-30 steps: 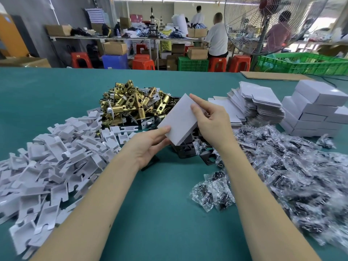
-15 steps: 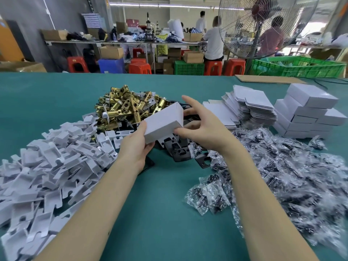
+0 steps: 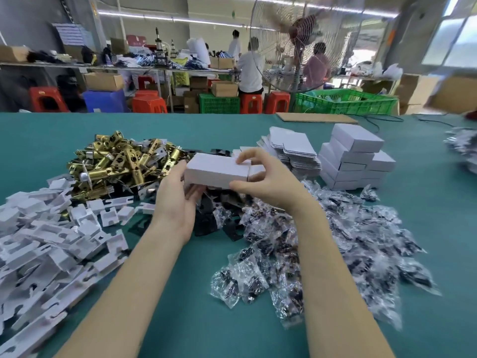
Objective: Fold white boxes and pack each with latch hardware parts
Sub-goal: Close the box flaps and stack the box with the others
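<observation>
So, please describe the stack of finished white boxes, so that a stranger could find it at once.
Start at the green table and go to its far right part. There, right of the fanned pile of flat box blanks, stands the stack of closed boxes. Unlike the blanks, these are full blocks, laid like bricks.

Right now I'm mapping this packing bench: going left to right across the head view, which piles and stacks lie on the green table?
White plastic inserts → brass latch bodies → flat box blanks → stack of folded white boxes → another pile at the right edge, too blurred to identify.
</observation>
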A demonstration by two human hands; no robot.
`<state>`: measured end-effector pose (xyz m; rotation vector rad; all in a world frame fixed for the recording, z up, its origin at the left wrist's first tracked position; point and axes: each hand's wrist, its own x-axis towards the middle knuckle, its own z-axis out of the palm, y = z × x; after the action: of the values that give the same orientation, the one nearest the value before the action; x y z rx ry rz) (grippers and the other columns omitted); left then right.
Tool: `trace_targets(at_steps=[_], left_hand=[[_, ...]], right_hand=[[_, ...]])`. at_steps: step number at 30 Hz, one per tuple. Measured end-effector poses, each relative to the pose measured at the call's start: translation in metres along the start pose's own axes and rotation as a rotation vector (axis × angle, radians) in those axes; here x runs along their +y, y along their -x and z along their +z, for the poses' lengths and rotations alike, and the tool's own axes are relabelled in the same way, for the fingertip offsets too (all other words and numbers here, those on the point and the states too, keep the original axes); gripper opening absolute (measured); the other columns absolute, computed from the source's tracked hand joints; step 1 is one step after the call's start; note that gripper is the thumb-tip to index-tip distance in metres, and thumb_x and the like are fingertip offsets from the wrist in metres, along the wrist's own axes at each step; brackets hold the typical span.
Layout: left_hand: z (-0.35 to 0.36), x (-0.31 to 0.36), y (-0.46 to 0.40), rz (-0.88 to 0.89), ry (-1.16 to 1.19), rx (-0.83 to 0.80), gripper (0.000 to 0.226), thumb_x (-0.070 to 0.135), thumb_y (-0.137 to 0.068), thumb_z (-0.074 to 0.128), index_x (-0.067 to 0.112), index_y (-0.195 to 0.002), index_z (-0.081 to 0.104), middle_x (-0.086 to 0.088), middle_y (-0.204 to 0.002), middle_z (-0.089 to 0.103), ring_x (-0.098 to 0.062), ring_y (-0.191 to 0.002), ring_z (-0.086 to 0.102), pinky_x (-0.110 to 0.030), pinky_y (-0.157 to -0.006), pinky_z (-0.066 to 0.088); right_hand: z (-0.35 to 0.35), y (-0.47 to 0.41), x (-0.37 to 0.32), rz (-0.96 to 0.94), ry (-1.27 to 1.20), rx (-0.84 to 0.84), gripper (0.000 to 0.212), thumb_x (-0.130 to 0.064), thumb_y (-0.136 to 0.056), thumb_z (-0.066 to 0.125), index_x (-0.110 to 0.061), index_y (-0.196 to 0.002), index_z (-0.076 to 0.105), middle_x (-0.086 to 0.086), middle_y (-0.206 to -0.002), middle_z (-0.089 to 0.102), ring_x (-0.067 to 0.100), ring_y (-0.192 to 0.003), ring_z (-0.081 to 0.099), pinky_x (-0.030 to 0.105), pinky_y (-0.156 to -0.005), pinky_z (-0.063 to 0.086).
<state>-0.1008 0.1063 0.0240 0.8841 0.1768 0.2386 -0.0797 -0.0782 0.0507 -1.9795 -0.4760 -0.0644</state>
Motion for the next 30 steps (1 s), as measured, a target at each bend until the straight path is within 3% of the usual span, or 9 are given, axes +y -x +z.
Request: trace_targets(at_steps=[4, 8, 12, 16, 20, 22, 24, 27, 30], left_hand=[[0.033, -0.013, 0.005, -0.001, 0.143, -0.173, 0.035, 0.029, -0.109, 0.048, 0.012, -0.137, 0.060, -0.010, -0.126, 0.067, -0.019, -0.112, 0.066, -0.025, -0.088, 0.058], [0.064, -0.035, 0.008, 0.046, 0.013, -0.304, 0.039, 0.039, -0.110, 0.043, 0.022, -0.145, 0.047, -0.005, -0.136, 0.065, -0.019, -0.115, 0.070, -0.030, -0.089, 0.059], [0.080, -0.068, 0.013, 0.155, -0.222, -0.385, 0.039, 0.042, -0.110, 0.042, 0.036, -0.148, 0.039, 0.009, -0.133, 0.067, -0.011, -0.112, 0.070, -0.028, -0.087, 0.059], [0.065, -0.108, 0.018, 0.298, -0.676, -0.482, 0.026, 0.035, -0.105, 0.058, 0.032, -0.130, 0.057, 0.017, -0.116, 0.069, 0.006, -0.102, 0.065, -0.016, -0.084, 0.052], [0.060, -0.118, 0.017, 0.373, -0.920, -0.598, 0.010, 0.027, -0.100, 0.062, 0.028, -0.104, 0.071, 0.019, -0.096, 0.071, 0.006, -0.086, 0.065, -0.009, -0.075, 0.048], [0.060, -0.118, 0.016, 0.387, -0.943, -0.598, 0.010, 0.025, -0.098, 0.062, 0.029, -0.101, 0.071, 0.020, -0.096, 0.071, 0.005, -0.090, 0.065, -0.009, -0.077, 0.049], [0.059, -0.120, 0.016, 0.381, -0.941, -0.593, 0.011, 0.025, -0.098, 0.062, 0.029, -0.101, 0.072, 0.019, -0.096, 0.072, 0.004, -0.091, 0.065, -0.012, -0.079, 0.050], [0.058, -0.124, 0.014, 0.366, -0.929, -0.572, 0.011, 0.025, -0.099, 0.063, 0.030, -0.100, 0.072, 0.018, -0.096, 0.072, 0.002, -0.090, 0.065, -0.018, -0.080, 0.051], [0.058, -0.126, 0.012, 0.391, -0.924, -0.557, 0.011, 0.025, -0.097, 0.064, 0.030, -0.098, 0.073, 0.019, -0.094, 0.073, 0.002, -0.088, 0.065, -0.016, -0.079, 0.051]], right_hand=[[-0.020, 0.003, 0.000, 0.018, -0.083, 0.220, 0.035, -0.039, -0.072, 0.086, -0.039, -0.097, 0.061, -0.005, -0.113, 0.062, 0.020, -0.091, 0.068, 0.038, -0.077, 0.058], [-0.038, 0.009, -0.002, 0.040, -0.202, 0.430, 0.031, -0.039, -0.068, 0.087, -0.038, -0.087, 0.063, 0.005, -0.108, 0.069, 0.022, -0.080, 0.066, 0.038, -0.070, 0.058], [-0.048, 0.010, 0.007, 0.066, -0.376, 0.609, 0.032, -0.022, -0.075, 0.087, -0.025, -0.097, 0.064, 0.007, -0.100, 0.069, 0.009, -0.067, 0.068, 0.021, -0.053, 0.050], [-0.052, 0.009, 0.020, 0.120, -0.469, 0.765, 0.030, -0.021, -0.075, 0.087, -0.022, -0.094, 0.064, 0.003, -0.092, 0.063, 0.017, -0.078, 0.059, 0.034, -0.069, 0.050], [-0.054, 0.008, 0.025, 0.096, -0.645, 0.931, 0.029, -0.016, -0.077, 0.085, -0.018, -0.090, 0.060, -0.007, -0.072, 0.057, 0.009, -0.060, 0.047, 0.026, -0.061, 0.043], [-0.055, 0.008, 0.025, 0.074, -0.707, 1.001, 0.030, -0.016, -0.077, 0.085, -0.016, -0.094, 0.061, -0.004, -0.074, 0.058, 0.008, -0.057, 0.048, 0.023, -0.056, 0.042], [-0.056, 0.006, 0.025, 0.048, -0.713, 1.095, 0.033, -0.019, -0.076, 0.086, -0.019, -0.095, 0.060, -0.002, -0.083, 0.062, 0.010, -0.066, 0.056, 0.024, -0.061, 0.048], [-0.056, 0.000, 0.027, 0.058, -0.554, 1.282, 0.036, -0.028, -0.075, 0.089, -0.025, -0.099, 0.062, -0.002, -0.105, 0.068, 0.009, -0.087, 0.067, 0.014, -0.068, 0.053], [-0.057, -0.007, 0.035, 0.054, -0.428, 1.373, 0.037, -0.031, -0.078, 0.088, -0.026, -0.103, 0.062, 0.002, -0.119, 0.065, 0.013, -0.100, 0.065, 0.010, -0.071, 0.052]])
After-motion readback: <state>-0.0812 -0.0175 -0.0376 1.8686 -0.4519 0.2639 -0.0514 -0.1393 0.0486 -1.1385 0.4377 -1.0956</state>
